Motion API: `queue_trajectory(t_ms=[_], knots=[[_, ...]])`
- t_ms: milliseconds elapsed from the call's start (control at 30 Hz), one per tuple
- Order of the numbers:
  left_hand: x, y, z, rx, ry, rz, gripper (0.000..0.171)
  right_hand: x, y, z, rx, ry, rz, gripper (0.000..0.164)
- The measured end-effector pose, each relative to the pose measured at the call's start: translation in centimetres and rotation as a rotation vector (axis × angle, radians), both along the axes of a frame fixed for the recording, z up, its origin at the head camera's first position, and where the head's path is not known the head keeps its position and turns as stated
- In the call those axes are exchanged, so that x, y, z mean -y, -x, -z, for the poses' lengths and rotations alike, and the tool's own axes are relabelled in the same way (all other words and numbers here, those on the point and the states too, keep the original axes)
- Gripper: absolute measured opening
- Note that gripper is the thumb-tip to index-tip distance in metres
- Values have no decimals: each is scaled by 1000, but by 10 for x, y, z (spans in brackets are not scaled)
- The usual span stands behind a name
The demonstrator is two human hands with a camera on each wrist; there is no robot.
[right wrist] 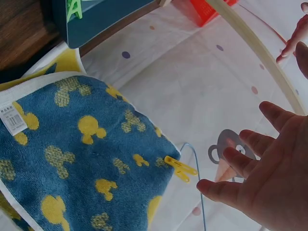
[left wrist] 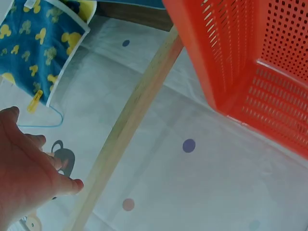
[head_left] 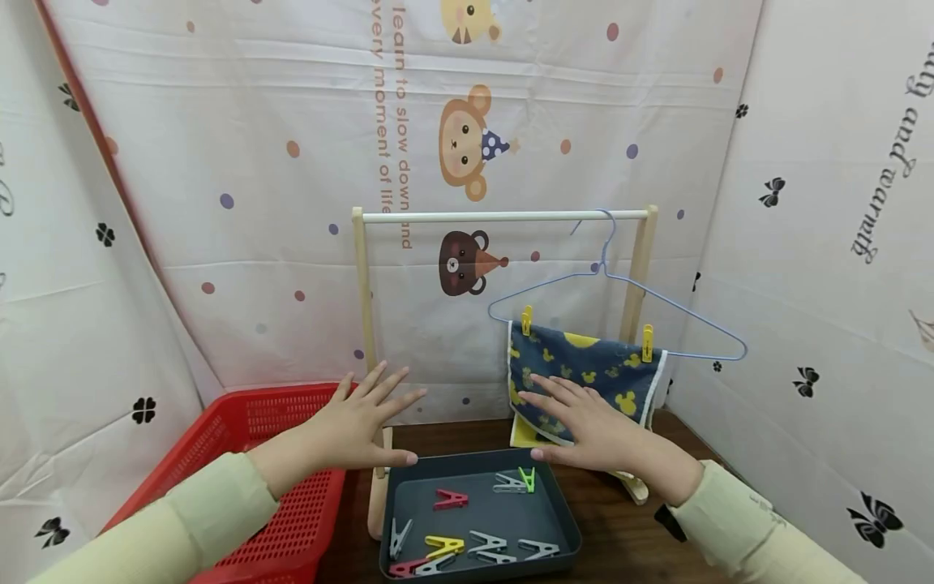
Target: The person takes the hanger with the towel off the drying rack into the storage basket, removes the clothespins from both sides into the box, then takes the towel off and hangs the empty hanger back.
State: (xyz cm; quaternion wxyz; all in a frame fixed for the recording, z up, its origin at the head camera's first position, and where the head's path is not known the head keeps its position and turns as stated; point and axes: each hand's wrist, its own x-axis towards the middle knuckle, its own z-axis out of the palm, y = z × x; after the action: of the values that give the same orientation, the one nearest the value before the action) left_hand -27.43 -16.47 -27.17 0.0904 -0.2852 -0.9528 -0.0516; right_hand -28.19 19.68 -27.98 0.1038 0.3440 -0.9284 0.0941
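My left hand (head_left: 357,423) hovers with spread fingers above the left rim of the dark grey tray (head_left: 481,464), holding nothing. On the other side, my right hand (head_left: 594,426) is also spread and holds nothing, in front of a blue towel (head_left: 584,365) with yellow mouse-head shapes. The towel hangs from a blue wire hanger (head_left: 700,318), fixed by a yellow clothespin (head_left: 526,320) at the left and another yellow clothespin (head_left: 647,343) at the right. The hanger's hook sits over the white rod (head_left: 474,216) of a wooden rack. Several clothespins lie in the tray, among them a red clothespin (head_left: 450,499).
A red perforated basket (head_left: 306,519) stands left of the tray. The rack's wooden posts (head_left: 362,284) rise behind the tray. Printed cloth sheets (head_left: 292,219) surround the brown wooden table (head_left: 620,551) at the back and sides.
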Motion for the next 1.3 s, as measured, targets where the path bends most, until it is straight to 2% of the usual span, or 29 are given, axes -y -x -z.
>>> queue_trajectory(t_ms=[267, 567, 733, 933, 1067, 1300], knots=[[-4, 0, -13, -20, 2, 2, 88, -3, -4, -12, -26, -9, 14, 75], [-24, 17, -27, -46, -13, 8, 84, -19, -1, -32, -81, -13, 18, 78], [-47, 27, -34, -62, -18, 43, 77, -28, 1, -40, -124, 43, 86, 62], [-71, 38, -42, -76, -33, 52, 65, -43, 3, -48, -268, 69, 153, 46], [-82, 46, -46, -91, -63, 61, 62, -56, 5, -53, -298, 80, 208, 46], [-101, 57, -49, -85, -118, 79, 58, -80, 14, -61, -248, 83, 361, 57]])
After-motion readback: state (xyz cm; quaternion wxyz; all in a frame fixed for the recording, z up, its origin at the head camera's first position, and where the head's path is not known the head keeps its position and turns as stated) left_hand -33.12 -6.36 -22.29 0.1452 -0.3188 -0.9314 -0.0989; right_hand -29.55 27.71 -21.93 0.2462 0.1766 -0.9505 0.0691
